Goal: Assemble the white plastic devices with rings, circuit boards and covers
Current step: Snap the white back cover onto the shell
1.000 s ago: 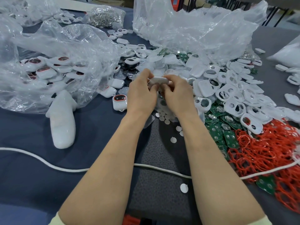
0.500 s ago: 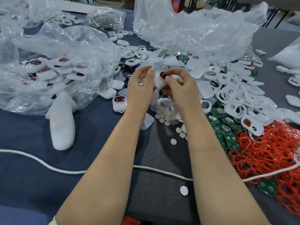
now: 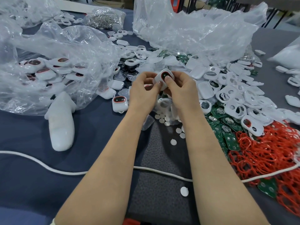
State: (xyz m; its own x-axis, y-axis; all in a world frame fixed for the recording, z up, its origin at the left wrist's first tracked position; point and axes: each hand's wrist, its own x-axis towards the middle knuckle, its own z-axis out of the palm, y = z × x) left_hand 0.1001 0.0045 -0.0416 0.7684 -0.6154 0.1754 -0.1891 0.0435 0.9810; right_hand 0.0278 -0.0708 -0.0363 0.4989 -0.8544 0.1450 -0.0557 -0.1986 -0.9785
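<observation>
Head view. White device (image 3: 164, 77), red-ringed face up, pinched between left hand (image 3: 143, 90) and right hand (image 3: 182, 90), fingers curled, above parts pile (image 3: 235, 98). Step: final press-fit, seemingly. Next: likely firm squeeze, then set-down beside finished unit (image 3: 119, 103).

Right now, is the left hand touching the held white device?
Touching. Head view: the left hand pinches the white device at its lower left edge; the right hand grips its other side.

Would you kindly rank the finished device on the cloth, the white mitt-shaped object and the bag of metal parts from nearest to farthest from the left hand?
1. The finished device, just beside the left hand, which grips a second device.
2. The white mitt-shaped object, farther left.
3. The bag of metal parts, far back left.
</observation>
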